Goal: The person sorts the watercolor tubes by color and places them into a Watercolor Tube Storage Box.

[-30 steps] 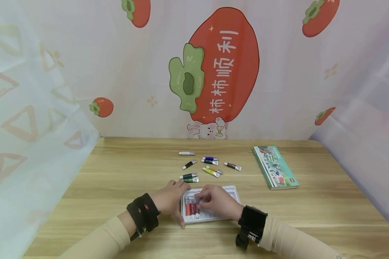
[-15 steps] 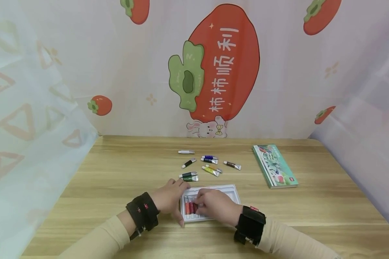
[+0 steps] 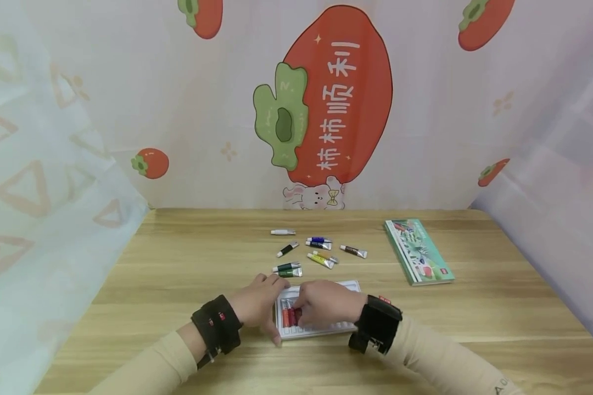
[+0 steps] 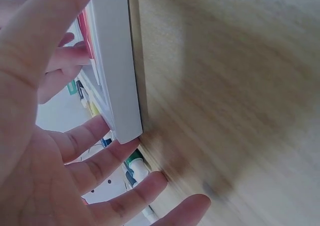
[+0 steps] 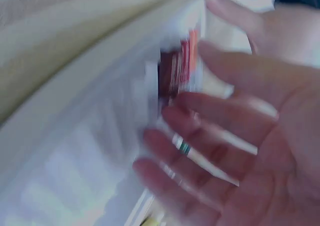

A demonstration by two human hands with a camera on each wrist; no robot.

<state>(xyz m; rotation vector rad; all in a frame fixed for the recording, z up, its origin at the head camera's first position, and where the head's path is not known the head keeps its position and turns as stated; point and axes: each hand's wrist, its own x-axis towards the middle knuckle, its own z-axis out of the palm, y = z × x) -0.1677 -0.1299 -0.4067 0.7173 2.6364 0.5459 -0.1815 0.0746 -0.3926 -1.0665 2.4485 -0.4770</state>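
In the head view, a white plastic tray (image 3: 321,333) holds an orange paint tube (image 3: 285,317) and a red paint tube (image 3: 291,316) side by side at its left end. My left hand (image 3: 258,302) grips that end, thumb at the near corner and fingers at the far one. Over the tray is my right hand (image 3: 330,303); its wrist view is blurred. There its fingers (image 5: 230,110) are extended, with fingertips at one end of a dark red paint tube (image 5: 168,75) lying beside the other two. Whether the thumb touches a tube cannot be told.
Beyond the tray lie loose paint tubes: green ones (image 3: 290,272), a yellow one (image 3: 320,260), a brown one (image 3: 353,252), a black one (image 3: 287,249), blue ones (image 3: 318,240) and a white one (image 3: 283,232). A green printed box (image 3: 420,252) lies at the right.
My right hand shifts slightly over the tubes, and its back now covers the dark red tube in the head view. My left hand keeps its place on the tray.
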